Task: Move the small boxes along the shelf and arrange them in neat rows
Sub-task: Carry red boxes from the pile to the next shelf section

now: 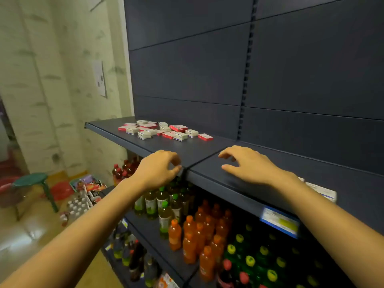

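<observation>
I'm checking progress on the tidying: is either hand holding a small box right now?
No: the left hand and right hand are empty near the front of the shelf, apart from the small boxes scattered farther back.

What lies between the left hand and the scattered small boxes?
Only bare shelf separates the left hand from the small boxes, as the head view shows.

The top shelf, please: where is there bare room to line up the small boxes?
Bare shelf runs from the heap of small boxes rightward to the right hand, and behind that hand to the back panel. The left end is crowded with the heap; another box lies behind the right forearm.
</observation>
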Available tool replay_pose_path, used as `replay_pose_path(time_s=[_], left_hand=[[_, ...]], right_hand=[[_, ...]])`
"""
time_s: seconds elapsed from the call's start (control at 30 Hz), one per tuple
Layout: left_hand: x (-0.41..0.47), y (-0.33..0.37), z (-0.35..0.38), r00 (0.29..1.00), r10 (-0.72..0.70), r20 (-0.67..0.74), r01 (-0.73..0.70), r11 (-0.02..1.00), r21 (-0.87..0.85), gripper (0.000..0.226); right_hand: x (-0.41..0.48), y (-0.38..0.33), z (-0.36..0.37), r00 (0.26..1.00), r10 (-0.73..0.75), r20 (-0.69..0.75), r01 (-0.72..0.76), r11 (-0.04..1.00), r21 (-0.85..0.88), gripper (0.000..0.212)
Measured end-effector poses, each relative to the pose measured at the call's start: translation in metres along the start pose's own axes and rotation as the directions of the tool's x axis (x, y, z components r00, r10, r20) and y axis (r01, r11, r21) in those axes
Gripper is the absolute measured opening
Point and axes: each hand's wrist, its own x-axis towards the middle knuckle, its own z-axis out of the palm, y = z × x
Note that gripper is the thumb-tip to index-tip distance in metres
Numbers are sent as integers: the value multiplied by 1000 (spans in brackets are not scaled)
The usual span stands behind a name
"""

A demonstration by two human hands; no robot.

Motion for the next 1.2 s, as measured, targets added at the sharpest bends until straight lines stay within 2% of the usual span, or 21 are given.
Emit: replay_pose_path(time_s=[0.23,0.43,0.8,1.0,1.1,1.2], left_hand=[[26,-98,-9,1000,5,-6,-5,1000,-29,28],[56,-153,-6,1000,-7,-23,6,1000,-22,30],[129,-232,19,1000,-10,-10,9,996,-85,28],[173,-272,23,1000,-6,-7,6,998,-70,28],[191,-292,28,1000,-6,-15,4,996,-95,25],[207,-307,33,1000,11,8,-9,989,-145,26]], right_hand=[[94,-53,36,999,51,-7,-50,997,51,35],[152,-73,62,997,68,29,-68,998,15,38],[275,-48,98,975,221,26,-219,974,-65,39],[325,-27,111,940,327,96,-310,938,-156,55],[343,-18,116,921,347,177,-312,929,-200,46],[352,-15,117,913,359,193,-318,923,-216,41]])
